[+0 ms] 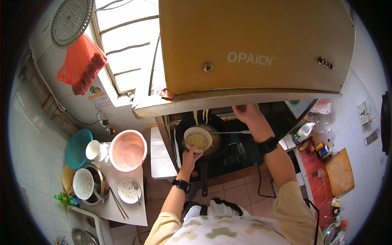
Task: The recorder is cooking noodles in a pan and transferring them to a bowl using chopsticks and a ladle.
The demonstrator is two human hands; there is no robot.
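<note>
My left hand (191, 157) grips the lower rim of a white bowl (186, 133) of pale noodles (197, 140) and keeps it over the left part of a black wok (186, 121) on the hob. A few noodle strands (205, 115) hang above the bowl, their upper ends hidden behind the range hood. My right hand (246, 113) is raised at the hood's lower edge, fingers curled and partly hidden; what it holds cannot be seen. Below it, a metal utensil handle (235, 132) reaches right from the wok, which contains brownish liquid (214, 137). The wok's handle (204, 180) points towards me.
The range hood (257, 70) overhangs the hob. At left, a table (134, 211) bears a pink basket (128, 150), a speckled plate (127, 190) with a spoon, chopsticks (118, 202) and a pot (104, 183). At right are bottles, a cutting board (340, 171) and a cleaver (318, 174).
</note>
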